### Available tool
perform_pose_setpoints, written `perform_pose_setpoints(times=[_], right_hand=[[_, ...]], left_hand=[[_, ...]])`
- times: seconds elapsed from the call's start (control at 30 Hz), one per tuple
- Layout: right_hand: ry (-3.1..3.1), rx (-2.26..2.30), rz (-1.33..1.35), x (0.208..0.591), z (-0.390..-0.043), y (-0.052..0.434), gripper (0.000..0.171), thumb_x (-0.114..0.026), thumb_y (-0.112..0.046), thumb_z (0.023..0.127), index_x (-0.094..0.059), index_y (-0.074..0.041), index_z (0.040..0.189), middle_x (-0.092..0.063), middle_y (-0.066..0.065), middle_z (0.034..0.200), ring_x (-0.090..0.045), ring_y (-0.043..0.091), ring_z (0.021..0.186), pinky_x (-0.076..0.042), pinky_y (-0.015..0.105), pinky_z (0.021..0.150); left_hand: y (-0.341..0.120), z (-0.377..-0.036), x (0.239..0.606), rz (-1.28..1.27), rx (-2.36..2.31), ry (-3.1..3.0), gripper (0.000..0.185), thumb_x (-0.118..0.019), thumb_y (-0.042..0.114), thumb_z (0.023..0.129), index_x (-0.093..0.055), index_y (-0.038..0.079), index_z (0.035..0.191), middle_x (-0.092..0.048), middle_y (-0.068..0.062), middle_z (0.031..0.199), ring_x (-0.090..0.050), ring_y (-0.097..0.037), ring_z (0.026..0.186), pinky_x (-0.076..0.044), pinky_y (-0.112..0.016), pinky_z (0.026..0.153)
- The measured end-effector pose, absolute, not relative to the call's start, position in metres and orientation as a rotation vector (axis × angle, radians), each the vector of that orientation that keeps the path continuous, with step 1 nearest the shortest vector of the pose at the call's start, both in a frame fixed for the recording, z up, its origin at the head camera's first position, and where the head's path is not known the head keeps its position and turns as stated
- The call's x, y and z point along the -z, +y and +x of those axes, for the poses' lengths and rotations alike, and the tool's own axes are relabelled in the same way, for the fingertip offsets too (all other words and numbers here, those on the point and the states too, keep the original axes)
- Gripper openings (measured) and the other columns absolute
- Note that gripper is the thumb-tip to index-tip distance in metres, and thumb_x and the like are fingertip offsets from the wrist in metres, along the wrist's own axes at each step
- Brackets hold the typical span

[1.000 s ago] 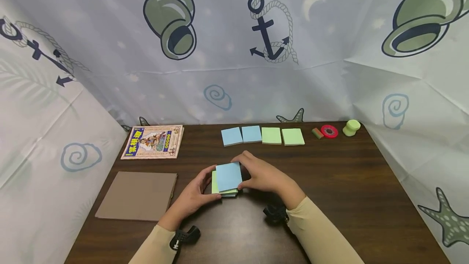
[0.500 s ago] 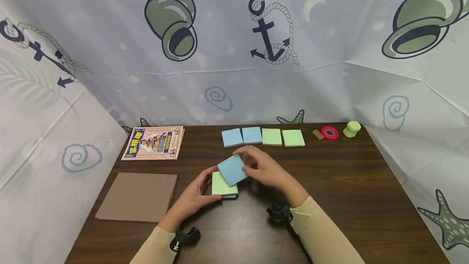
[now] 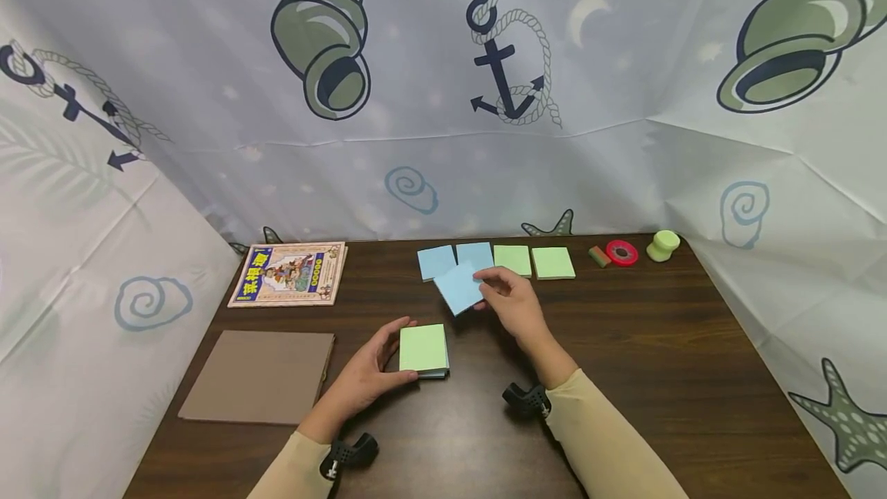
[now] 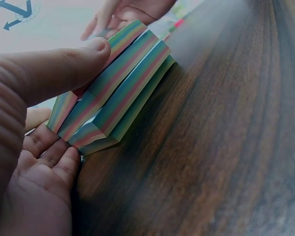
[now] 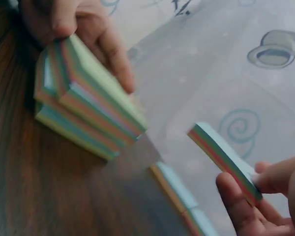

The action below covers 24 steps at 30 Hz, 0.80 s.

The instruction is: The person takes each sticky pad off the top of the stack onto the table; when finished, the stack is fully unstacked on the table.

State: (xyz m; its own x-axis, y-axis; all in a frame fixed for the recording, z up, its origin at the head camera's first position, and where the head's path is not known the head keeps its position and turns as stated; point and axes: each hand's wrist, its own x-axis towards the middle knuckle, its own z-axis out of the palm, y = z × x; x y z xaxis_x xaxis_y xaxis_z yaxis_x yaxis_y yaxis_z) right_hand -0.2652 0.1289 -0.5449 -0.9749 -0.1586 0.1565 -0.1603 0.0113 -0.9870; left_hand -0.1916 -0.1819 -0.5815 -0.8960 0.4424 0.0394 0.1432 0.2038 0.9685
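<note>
My left hand (image 3: 374,366) grips a stack of sticky-note pads (image 3: 423,349) with a green top, standing on the dark wooden table (image 3: 658,345). The left wrist view shows the thumb (image 4: 59,69) on the stack's top edge and the striped, offset sides of the stack (image 4: 118,93). My right hand (image 3: 514,303) pinches a single blue-topped pad (image 3: 459,287) and holds it in the air above the table, between the stack and a back row of two blue pads (image 3: 435,260) and two green pads (image 3: 552,262). In the right wrist view the lifted pad (image 5: 221,157) is held by one corner.
A picture book (image 3: 289,274) lies at the back left and a brown notebook (image 3: 258,376) at the front left. A small red-green piece (image 3: 599,256), a red tape roll (image 3: 621,252) and a pale green round object (image 3: 663,244) sit at the back right. Printed cloth walls surround the table.
My right hand lifted the blue pad off the stack and carried it back toward the row. The stack's top is now green; my left hand kept hold of it.
</note>
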Motion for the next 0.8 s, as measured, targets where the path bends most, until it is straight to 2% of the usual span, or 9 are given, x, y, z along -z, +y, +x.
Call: perform_pose_setpoints(times=[0.23, 0.43, 0.53, 0.63, 0.73, 0.8], right_hand=[[-2.252, -2.196, 0.215, 0.563, -0.266, 0.122, 0.025, -0.063, 0.005, 0.105, -0.072, 0.006, 0.129, -0.064, 0.022, 0.140, -0.074, 0.031, 0.094, -0.069, 0.042, 0.085], [-2.313, -2.225, 0.200, 0.569, -0.264, 0.116, 0.031, -0.065, 0.004, 0.105, -0.071, 0.004, 0.135, -0.052, 0.023, 0.140, -0.074, 0.033, 0.095, -0.069, 0.036, 0.087], [-2.393, -2.149, 0.221, 0.571, -0.264, 0.115, 0.038, -0.070, 0.003, 0.102, -0.069, 0.001, 0.141, -0.051, 0.022, 0.138, -0.078, 0.028, 0.097, -0.068, 0.031, 0.087], [-2.525, -1.953, 0.276, 0.574, -0.265, 0.115, 0.045, -0.076, 0.001, 0.099, -0.071, -0.006, 0.142, -0.056, 0.018, 0.135, -0.080, 0.020, 0.098, -0.065, 0.025, 0.084], [-2.649, -1.681, 0.355, 0.575, -0.264, 0.115, 0.044, -0.081, -0.005, 0.097, -0.074, -0.013, 0.140, -0.065, 0.011, 0.129, -0.075, 0.012, 0.091, -0.061, 0.023, 0.078], [-2.694, -1.524, 0.422, 0.575, -0.264, 0.115, 0.042, -0.082, -0.008, 0.097, -0.076, -0.014, 0.138, -0.068, 0.008, 0.124, -0.069, 0.010, 0.083, -0.059, 0.024, 0.074]], left_hand=[[-0.181, -0.191, 0.580, 0.568, -1.762, 2.223, 0.099, -0.088, 0.010, 0.092, -0.029, 0.009, 0.171, -0.038, -0.013, 0.176, -0.029, -0.035, 0.167, -0.028, -0.011, 0.127], [-0.181, -0.191, 0.580, 0.552, -1.754, 2.229, 0.100, -0.089, 0.010, 0.091, -0.030, 0.009, 0.171, -0.039, -0.011, 0.176, -0.030, -0.034, 0.166, -0.029, -0.010, 0.126], [-0.182, -0.191, 0.579, 0.542, -1.751, 2.234, 0.100, -0.090, 0.010, 0.091, -0.030, 0.009, 0.171, -0.039, -0.011, 0.175, -0.031, -0.033, 0.166, -0.029, -0.017, 0.130], [-0.182, -0.191, 0.579, 0.536, -1.751, 2.235, 0.100, -0.090, 0.010, 0.091, -0.030, 0.010, 0.171, -0.039, -0.011, 0.175, -0.032, -0.033, 0.166, -0.027, -0.030, 0.133], [-0.182, -0.191, 0.580, 0.544, -1.750, 2.234, 0.100, -0.090, 0.012, 0.091, -0.029, 0.009, 0.171, -0.039, -0.011, 0.176, -0.032, -0.034, 0.166, -0.026, -0.040, 0.133], [-0.182, -0.191, 0.580, 0.549, -1.748, 2.235, 0.100, -0.090, 0.012, 0.091, -0.029, 0.009, 0.171, -0.039, -0.011, 0.175, -0.032, -0.034, 0.166, -0.025, -0.042, 0.133]])
